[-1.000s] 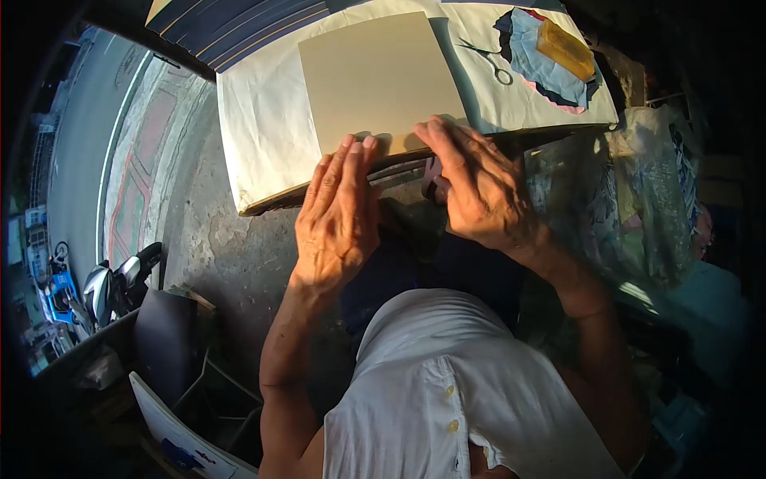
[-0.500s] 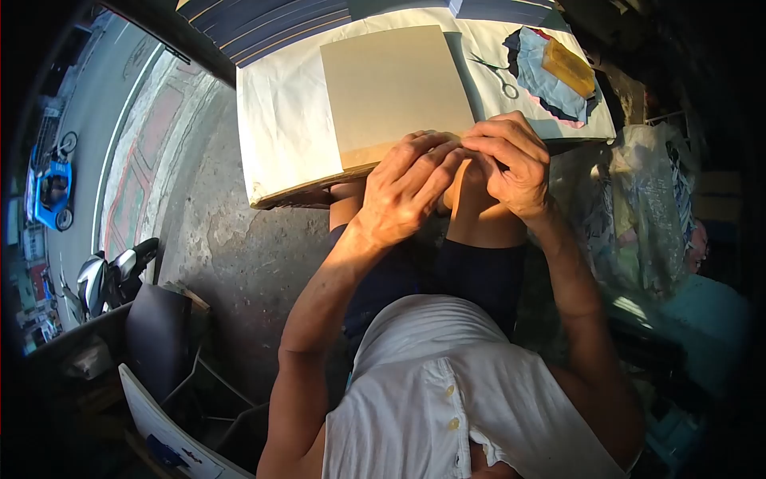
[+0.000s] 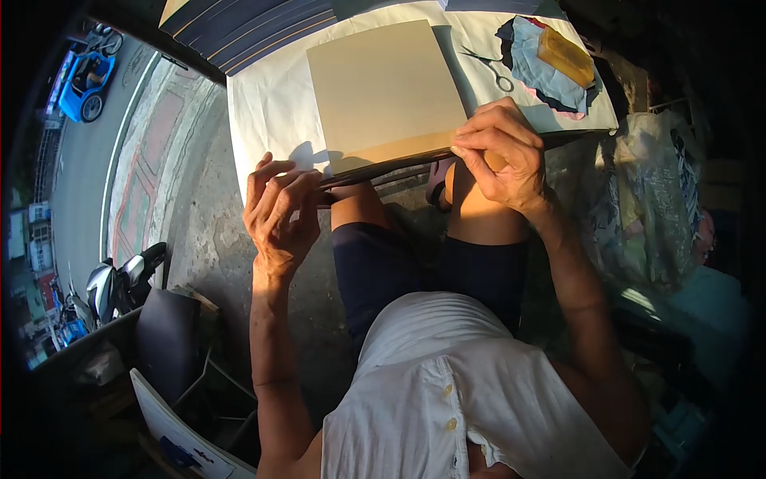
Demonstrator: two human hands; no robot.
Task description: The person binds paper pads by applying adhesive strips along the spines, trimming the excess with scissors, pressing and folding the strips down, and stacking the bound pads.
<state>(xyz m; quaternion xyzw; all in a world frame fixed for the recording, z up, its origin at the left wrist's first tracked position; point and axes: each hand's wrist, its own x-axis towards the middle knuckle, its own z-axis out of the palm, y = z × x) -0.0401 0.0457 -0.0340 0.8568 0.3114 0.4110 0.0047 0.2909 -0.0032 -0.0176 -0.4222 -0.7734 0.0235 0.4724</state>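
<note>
A flat tan board (image 3: 387, 84) with a browner strip along its near edge lies on the white-covered table (image 3: 271, 112). My right hand (image 3: 508, 160) pinches the near right corner, thumb and fingertips pressed together there. At the near left corner is my left hand (image 3: 281, 209), its fingers bent over the end of the edge and its thumb mostly hidden. Dark material shows under the near edge between the two hands. Small scissors (image 3: 496, 73) lie to the right of the board, partly spread.
Dark blue stacked books or boards (image 3: 255, 32) stand along the back. A yellowish block (image 3: 565, 57) rests on blue cloth (image 3: 538, 68) at the right. Clear plastic bags (image 3: 646, 199) hang beyond the table. A motorcycle (image 3: 120, 275) and a blue three-wheeler (image 3: 88, 84) are on the street side.
My left hand has moved left along the near edge, away from my right hand, to the left corner. My right hand stays near the right corner. The blue three-wheeler has moved up the street.
</note>
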